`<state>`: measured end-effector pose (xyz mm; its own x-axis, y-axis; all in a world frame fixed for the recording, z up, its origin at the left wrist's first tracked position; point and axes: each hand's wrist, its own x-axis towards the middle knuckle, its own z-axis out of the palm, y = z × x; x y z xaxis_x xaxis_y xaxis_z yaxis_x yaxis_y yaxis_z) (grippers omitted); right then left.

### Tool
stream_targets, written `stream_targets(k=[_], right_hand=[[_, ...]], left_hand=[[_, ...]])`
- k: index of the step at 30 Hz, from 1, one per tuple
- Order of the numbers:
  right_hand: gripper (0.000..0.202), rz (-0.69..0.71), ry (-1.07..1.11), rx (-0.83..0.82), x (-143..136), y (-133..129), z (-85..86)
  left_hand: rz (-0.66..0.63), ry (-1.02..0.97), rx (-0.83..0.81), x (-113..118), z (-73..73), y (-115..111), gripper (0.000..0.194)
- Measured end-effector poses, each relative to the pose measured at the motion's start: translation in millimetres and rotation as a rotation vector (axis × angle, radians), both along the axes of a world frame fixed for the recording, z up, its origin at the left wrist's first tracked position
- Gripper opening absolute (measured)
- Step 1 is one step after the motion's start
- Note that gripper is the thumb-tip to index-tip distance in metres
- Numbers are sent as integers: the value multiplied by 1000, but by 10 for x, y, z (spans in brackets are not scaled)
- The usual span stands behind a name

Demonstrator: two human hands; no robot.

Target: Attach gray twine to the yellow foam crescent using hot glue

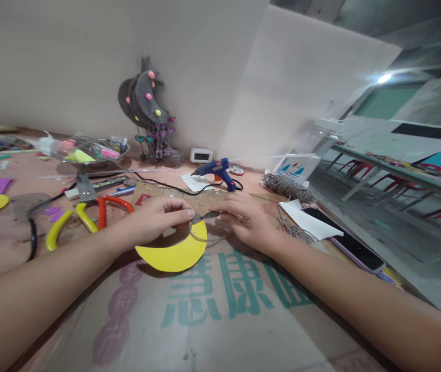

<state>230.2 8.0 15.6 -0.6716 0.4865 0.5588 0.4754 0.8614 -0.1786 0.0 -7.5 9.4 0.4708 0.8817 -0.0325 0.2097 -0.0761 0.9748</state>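
A yellow crescent-moon cutout (177, 257) hangs just above the cardboard, its upper tip covered in grey yarn (196, 215). My left hand (162, 221) pinches that covered tip between thumb and fingers. Close by on the right, my right hand (245, 219) has its fingers closed on a flat grey stretch of yarn (210, 214) that reaches toward the tip. A loose grey yarn end curls over the yellow face. Exactly how the yarn is fixed at the tip is hidden by my fingers.
Behind my hands stands a blue glue gun (218, 170) with a black cord. Scissors with yellow (59, 230) and orange handles lie left. A grey yarn bundle (288, 187), white paper (309, 219) and a phone (354, 245) lie right. Finished grey moons (148, 101) lean at the wall.
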Motion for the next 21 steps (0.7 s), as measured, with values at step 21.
stream_targets(k=[21], right_hand=[[21,1,-32,28,1,-26,15]], left_hand=[[14,40,21,2,-33,6,29]])
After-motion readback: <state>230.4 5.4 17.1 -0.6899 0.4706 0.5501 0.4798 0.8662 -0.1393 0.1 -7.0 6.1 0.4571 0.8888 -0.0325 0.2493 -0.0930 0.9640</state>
